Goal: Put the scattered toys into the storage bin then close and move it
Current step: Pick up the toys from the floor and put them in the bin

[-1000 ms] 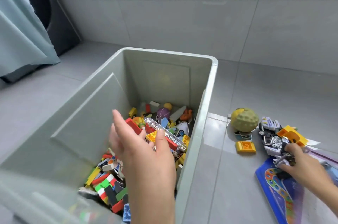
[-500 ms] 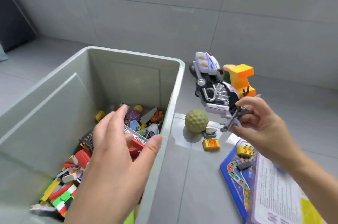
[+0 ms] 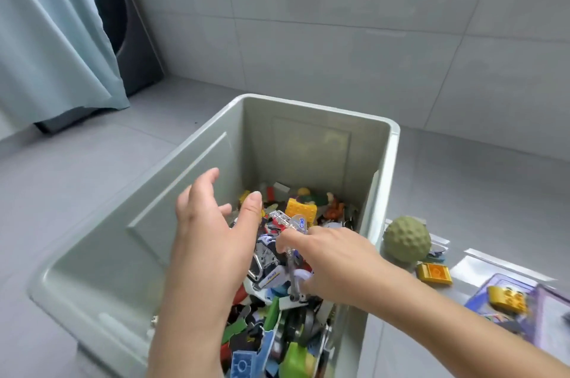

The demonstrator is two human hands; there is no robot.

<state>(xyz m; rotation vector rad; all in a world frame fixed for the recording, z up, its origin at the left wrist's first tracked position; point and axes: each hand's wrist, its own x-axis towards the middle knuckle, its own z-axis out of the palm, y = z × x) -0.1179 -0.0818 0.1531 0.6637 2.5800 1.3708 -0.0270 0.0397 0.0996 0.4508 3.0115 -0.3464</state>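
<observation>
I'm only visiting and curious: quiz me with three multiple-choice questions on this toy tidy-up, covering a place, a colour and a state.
1. Where is the bumpy ball relative to the storage bin? A inside it; B on the floor to its right; C under it.
2. The storage bin's colour? A pale grey-green; B red; C black.
3. The left hand is: A gripping a brick; B a fist; C open, empty.
Answers: B, it rests on the tiles beside the bin. A, its walls show it. C, it is spread, holding nothing.

Grey tiled wall (image 3: 339, 7) & floor (image 3: 77, 177), teal curtain (image 3: 46, 38) left
</observation>
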